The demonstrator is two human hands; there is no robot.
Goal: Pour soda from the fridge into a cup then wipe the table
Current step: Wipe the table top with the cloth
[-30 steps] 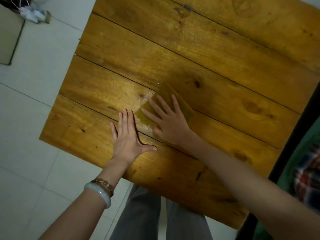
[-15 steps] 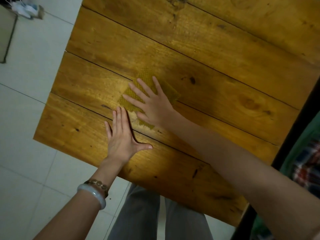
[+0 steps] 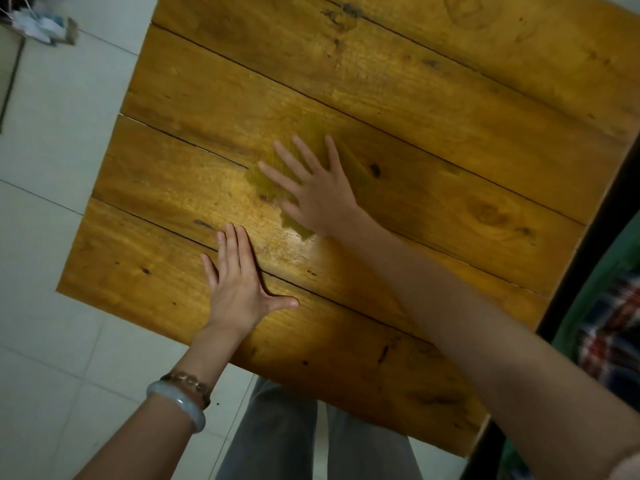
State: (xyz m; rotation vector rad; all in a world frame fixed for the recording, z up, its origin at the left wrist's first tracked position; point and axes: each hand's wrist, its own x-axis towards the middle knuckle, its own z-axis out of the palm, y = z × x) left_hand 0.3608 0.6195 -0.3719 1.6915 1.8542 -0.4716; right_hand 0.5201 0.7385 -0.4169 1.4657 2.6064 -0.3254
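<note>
Two hands on the wooden surface [image 3: 450, 116] | right hand [image 3: 318, 199] atop the yellow cloth [image 3: 311, 131], fingers [image 3: 331, 152] spread straight, pressing not gripping | left hand [image 3: 239, 289] flat just beside the cloth's near edge, fingers released | wiping stage, likely.

- The right hand [image 3: 322, 199] hides most of the cloth [image 3: 308, 133]; I see its edges blurred.
- The table [image 3: 450, 116] runs off the far edge.
- I can't identify the far-left floor clutter [image 3: 41, 26].
</note>
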